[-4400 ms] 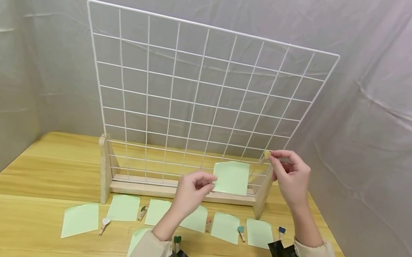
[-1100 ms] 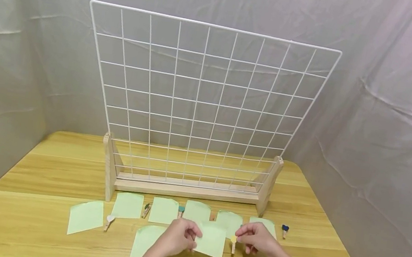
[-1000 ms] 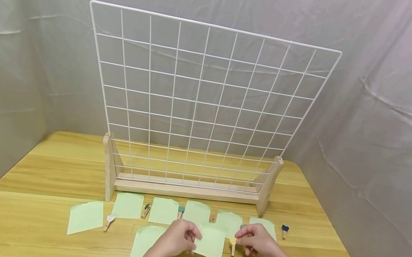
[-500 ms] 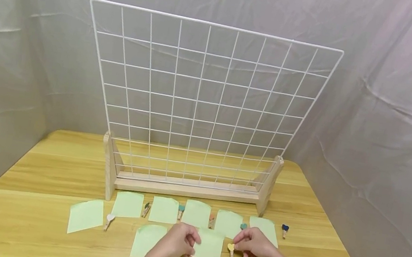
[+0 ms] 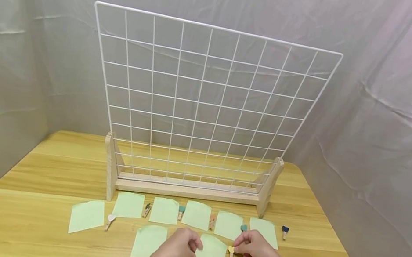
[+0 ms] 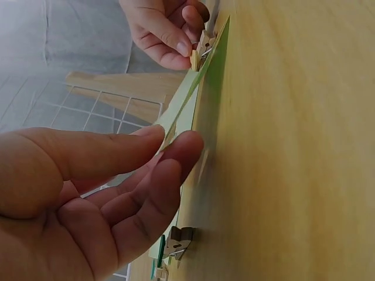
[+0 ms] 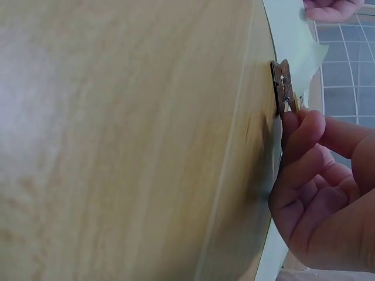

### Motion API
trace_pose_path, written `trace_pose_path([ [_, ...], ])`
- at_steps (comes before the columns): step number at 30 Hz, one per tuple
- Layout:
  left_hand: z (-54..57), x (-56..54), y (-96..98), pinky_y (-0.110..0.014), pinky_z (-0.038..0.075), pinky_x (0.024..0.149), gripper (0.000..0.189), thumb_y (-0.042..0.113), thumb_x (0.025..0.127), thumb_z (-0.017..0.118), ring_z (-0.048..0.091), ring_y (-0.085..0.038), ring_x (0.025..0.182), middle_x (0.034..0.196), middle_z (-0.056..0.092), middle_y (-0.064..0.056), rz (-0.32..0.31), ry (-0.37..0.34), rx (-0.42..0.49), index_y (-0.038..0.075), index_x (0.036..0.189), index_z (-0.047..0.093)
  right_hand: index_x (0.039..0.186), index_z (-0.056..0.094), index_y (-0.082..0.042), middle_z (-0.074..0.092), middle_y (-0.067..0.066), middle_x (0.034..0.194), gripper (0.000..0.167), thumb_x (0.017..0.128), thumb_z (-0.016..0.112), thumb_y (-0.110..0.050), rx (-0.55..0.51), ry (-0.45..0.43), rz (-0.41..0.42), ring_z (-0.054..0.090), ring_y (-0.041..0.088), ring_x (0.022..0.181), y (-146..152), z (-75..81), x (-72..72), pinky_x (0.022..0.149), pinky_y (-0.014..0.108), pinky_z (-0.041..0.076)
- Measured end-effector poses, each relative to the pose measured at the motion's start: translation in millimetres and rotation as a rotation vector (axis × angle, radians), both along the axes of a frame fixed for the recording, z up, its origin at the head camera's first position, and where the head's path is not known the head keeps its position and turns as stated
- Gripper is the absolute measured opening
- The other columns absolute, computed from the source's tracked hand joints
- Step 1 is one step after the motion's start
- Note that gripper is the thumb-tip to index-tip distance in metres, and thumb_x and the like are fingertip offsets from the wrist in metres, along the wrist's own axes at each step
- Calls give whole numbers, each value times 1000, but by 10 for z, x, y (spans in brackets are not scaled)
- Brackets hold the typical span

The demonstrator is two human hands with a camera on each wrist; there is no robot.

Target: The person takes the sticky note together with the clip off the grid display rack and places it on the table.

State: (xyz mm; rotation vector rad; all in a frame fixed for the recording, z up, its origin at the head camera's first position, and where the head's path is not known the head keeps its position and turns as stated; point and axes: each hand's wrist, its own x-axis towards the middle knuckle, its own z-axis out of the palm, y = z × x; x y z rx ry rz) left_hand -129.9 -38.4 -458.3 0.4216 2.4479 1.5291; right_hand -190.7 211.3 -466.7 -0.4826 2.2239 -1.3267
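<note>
My left hand (image 5: 183, 246) pinches the left edge of a pale green paper note (image 5: 211, 254) between thumb and index finger. In the left wrist view the note (image 6: 184, 104) slants from those fingers down towards the tabletop. My right hand (image 5: 255, 248), just to the right of the note, pinches a small wooden clothespin (image 5: 231, 255) by its end with a yellow heart. In the right wrist view the clothespin (image 7: 283, 88) lies low along the table, pointing away from the fingertips; whether it touches the wood I cannot tell.
A white wire grid (image 5: 202, 101) stands upright in a wooden base (image 5: 184, 192) behind the hands. Before it lie several green notes (image 5: 165, 210), including one left of my left hand (image 5: 149, 242). Among them are small clothespins, such as white (image 5: 110, 221) and dark blue (image 5: 284, 232). Grey curtains (image 5: 382, 128) surround the table.
Both hands have come down from in front of the grid to the table, with the note and yellow-heart clothespin still held. In the last second the note has lowered and turned slightly.
</note>
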Motion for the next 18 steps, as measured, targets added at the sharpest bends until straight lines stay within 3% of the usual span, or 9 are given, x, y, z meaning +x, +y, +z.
trace_pose_path([
  [13,32,32,-16,-22,44,47,17,-14,68,65,55,-13,48,62,56,0,-9,-28,-30,-2,78,62,80,62,-3,57,1,60,10,79,65,-13,-14,30,28,49,3,42,56,15,9,37,15,34],
  [18,64,40,-39,-24,47,55,16,-12,69,66,56,-12,54,66,56,1,-13,-5,-63,-4,83,62,81,62,0,57,3,63,12,81,62,-11,-11,26,-18,48,5,42,38,44,2,38,16,33],
])
